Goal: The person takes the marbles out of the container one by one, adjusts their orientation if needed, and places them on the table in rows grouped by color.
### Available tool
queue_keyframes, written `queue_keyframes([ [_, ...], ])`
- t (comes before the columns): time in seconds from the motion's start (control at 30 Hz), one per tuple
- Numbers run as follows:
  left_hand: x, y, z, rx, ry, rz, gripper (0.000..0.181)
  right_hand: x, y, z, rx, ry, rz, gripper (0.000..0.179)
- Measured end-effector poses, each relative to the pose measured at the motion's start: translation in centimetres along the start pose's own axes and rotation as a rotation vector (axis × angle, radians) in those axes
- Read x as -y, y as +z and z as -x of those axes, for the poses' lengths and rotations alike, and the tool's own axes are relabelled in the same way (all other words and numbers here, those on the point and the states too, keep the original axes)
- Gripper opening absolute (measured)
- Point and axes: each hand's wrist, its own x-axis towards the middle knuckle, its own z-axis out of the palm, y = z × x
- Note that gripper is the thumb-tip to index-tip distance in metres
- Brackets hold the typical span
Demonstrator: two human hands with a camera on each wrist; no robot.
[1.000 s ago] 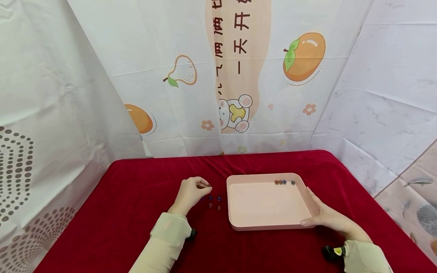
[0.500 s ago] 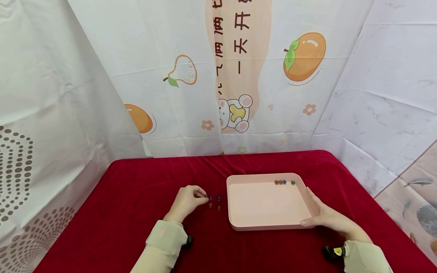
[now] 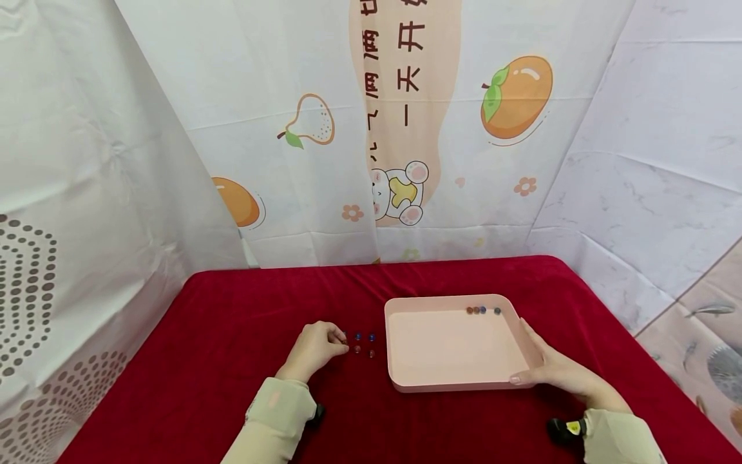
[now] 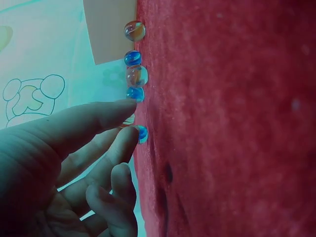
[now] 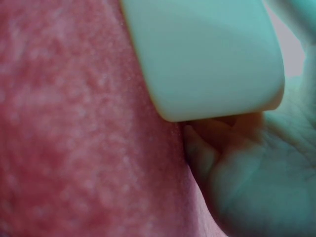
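On the red cloth (image 3: 232,335), left of a pink tray (image 3: 446,351), a person's left hand (image 3: 315,348) pinches a reddish marble (image 4: 129,120).
The left thumb and fingertips are narrowed on it, partly hiding it, near two blue marbles (image 3: 372,337) and two red marbles (image 3: 371,354) on the cloth; the right hand (image 3: 553,367) spreads wide around the tray's near right corner, while four more marbles (image 3: 476,310) lie inside along the far wall.

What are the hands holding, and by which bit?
The left hand pinches a small marble, but hides most of it, so exactly where on it can't be told. The right hand grips the pink tray around its near right corner.
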Motion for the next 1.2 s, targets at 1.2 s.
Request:
queue_keyframes([
  [1.2,-1.0,-1.3,-0.7,-0.003,-0.049,-0.044,0.012,-0.1,-0.1,-0.2,-0.003,-0.046,0.010,0.111],
])
